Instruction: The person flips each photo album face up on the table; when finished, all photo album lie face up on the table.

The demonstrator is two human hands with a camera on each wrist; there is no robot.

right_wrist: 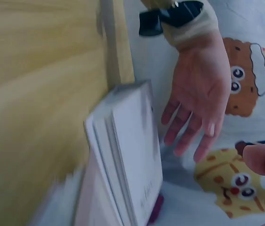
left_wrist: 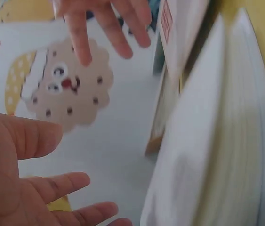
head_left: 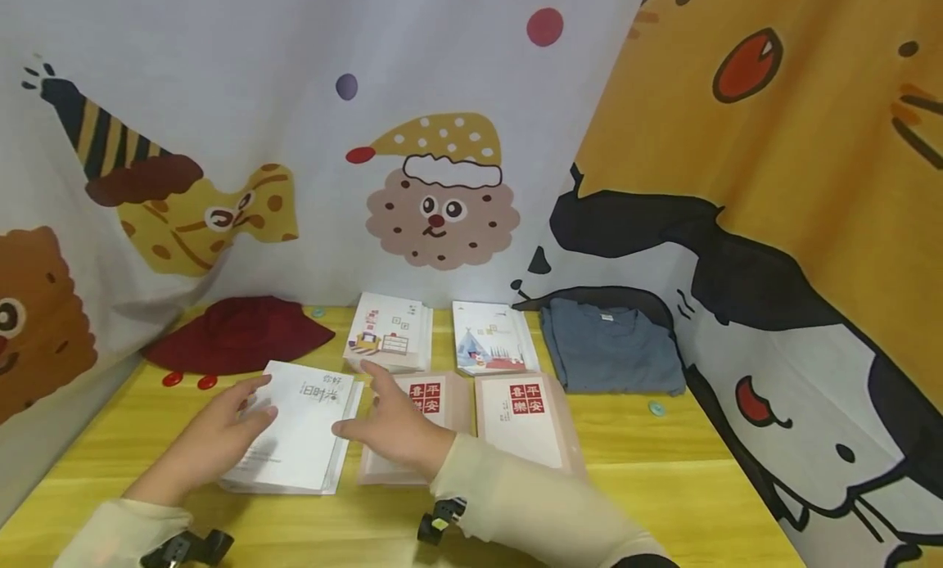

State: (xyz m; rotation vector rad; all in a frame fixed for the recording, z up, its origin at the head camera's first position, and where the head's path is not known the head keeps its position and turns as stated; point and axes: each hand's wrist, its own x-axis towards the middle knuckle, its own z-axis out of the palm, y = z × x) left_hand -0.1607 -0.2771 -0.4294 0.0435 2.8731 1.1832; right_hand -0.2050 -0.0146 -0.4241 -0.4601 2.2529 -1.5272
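A white book (head_left: 295,437) with grey lettering on its cover lies at the left of the table, on what looks like another white book. Over its left edge my left hand (head_left: 209,437) hovers with spread fingers, apart from the cover. My right hand (head_left: 401,425) is over the gap on the book's right side, fingers extended, partly covering a pink-edged book (head_left: 390,466) with red square characters. Between the hands the book's pages (left_wrist: 236,122) show thick and edge-on in the left wrist view. In the right wrist view, the left palm (right_wrist: 200,89) faces the book and holds nothing.
Another pink-edged book (head_left: 526,441) lies to the right. Two stacks of illustrated books (head_left: 386,335) (head_left: 492,339) stand behind. A maroon hat (head_left: 243,335) sits back left, a folded blue-grey shirt (head_left: 611,351) back right. Red buttons (head_left: 207,382) and a teal button (head_left: 656,408) dot the yellow table.
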